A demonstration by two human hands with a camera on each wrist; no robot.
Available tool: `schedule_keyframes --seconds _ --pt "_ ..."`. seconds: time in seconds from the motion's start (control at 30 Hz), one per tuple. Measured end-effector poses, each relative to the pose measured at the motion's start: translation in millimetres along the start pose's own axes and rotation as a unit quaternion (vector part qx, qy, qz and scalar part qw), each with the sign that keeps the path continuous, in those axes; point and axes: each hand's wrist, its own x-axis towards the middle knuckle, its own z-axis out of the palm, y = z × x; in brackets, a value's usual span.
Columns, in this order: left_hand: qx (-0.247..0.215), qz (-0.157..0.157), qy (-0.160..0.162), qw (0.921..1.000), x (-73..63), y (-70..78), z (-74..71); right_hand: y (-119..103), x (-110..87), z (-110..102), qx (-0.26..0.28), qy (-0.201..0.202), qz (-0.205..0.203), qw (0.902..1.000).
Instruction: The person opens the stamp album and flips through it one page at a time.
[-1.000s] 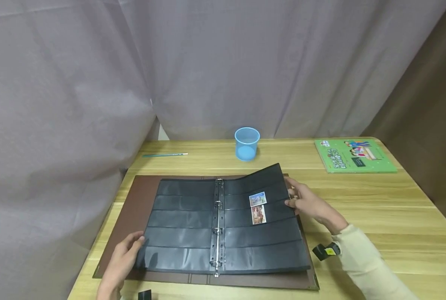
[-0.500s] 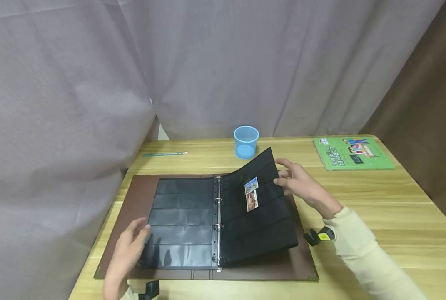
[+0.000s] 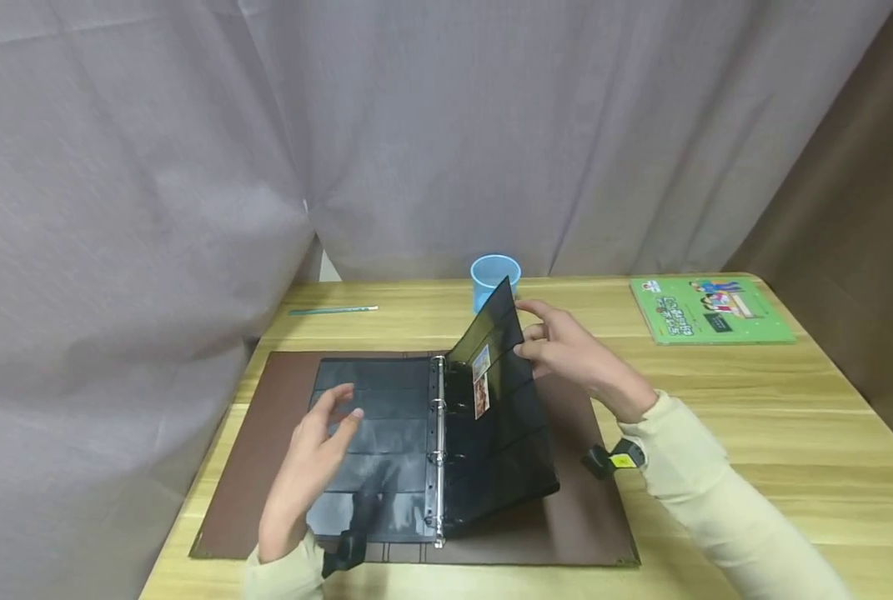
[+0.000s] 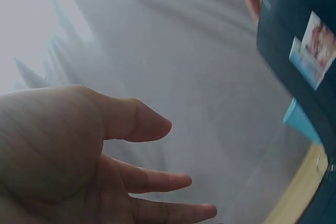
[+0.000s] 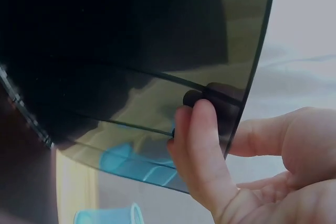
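Note:
A brown ring binder (image 3: 239, 442) lies spread on the wooden table, with black pocket pages on its metal rings (image 3: 438, 454). My right hand (image 3: 569, 350) pinches the outer edge of the right-hand page (image 3: 517, 425), which stands steeply raised. In the right wrist view the thumb and fingers are on opposite faces of that page (image 5: 178, 35). Two small stamps, a blue one (image 3: 481, 363) and a reddish one (image 3: 481, 396), sit in its pockets. My left hand (image 3: 314, 446) hovers over the flat left page (image 3: 386, 433), fingers loosely spread and holding nothing.
Behind the raised page stands a blue mesh cup (image 3: 491, 271). A green pencil (image 3: 333, 310) lies at the back left, and a green book (image 3: 712, 310) at the back right. Grey curtain (image 3: 431, 142) hangs along the far table edge.
The right hand has lifted the page and swung it leftward, from nearly flat to steep. My left hand has left the left page's outer edge and moved right and up over that page.

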Motion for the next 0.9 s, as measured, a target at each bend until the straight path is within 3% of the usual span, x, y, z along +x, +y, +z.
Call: schedule_keyframes --seconds 0.3,0.5,0.7,0.9 --pt "-0.015 0.067 -0.031 0.9971 7.5 28.9 22.6 -18 8.1 20 -0.072 0.017 -0.026 0.9969" --pt "-0.035 0.101 -0.061 0.9924 13.7 50.6 35.5 -32 17.0 30 -0.068 0.014 -0.02 0.9974" --pt "-0.049 0.107 -0.085 0.9894 17.6 72.7 40.8 -50 25.6 43 -0.078 0.002 -0.007 0.9969" --pt "-0.063 0.098 -0.062 0.9913 20.1 81.3 40.7 -60 41.4 61 -0.072 0.0 0.01 0.9974"
